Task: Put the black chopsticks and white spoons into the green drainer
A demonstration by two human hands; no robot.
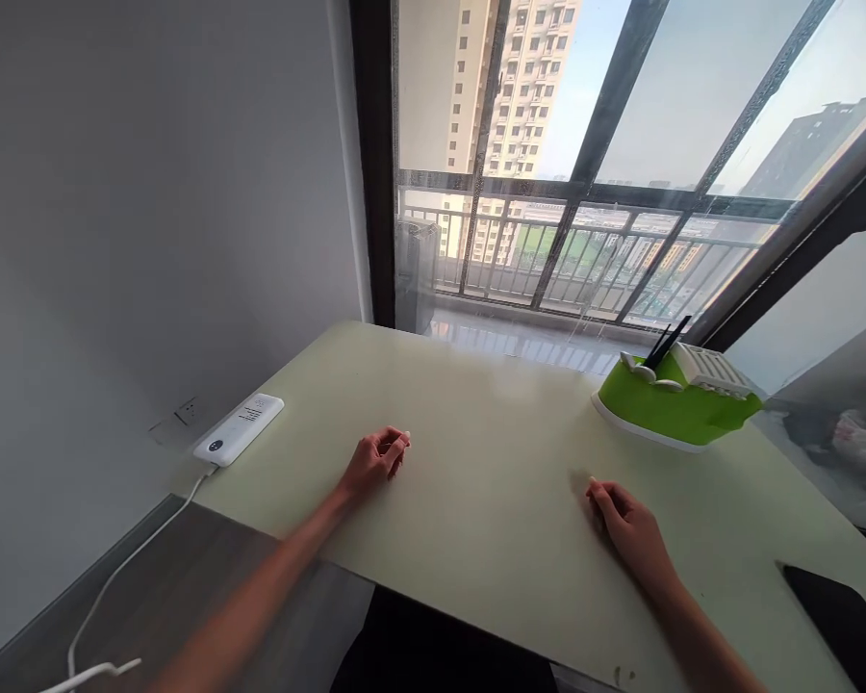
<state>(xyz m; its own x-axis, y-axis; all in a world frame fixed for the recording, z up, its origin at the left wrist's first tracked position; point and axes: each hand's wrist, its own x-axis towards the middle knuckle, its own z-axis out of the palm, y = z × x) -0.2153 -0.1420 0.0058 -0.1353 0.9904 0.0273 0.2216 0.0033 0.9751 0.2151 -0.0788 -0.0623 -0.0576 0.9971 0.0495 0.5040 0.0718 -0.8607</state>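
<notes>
My left hand [373,462] rests on the pale green table [491,500] with its fingers loosely curled and nothing in it. My right hand [626,531] lies palm down on the same table, to the right, also holding nothing. Between the two hands is bare tabletop. A green and white holder [674,399] with black pens sticking up stands beyond my right hand, near the table's far right edge.
A white power bank [239,428] with a white cable [126,568] lies at the table's left edge by the grey wall. A black flat object [841,621] sits at the near right corner. A large window [592,164] with a railing stands behind the table.
</notes>
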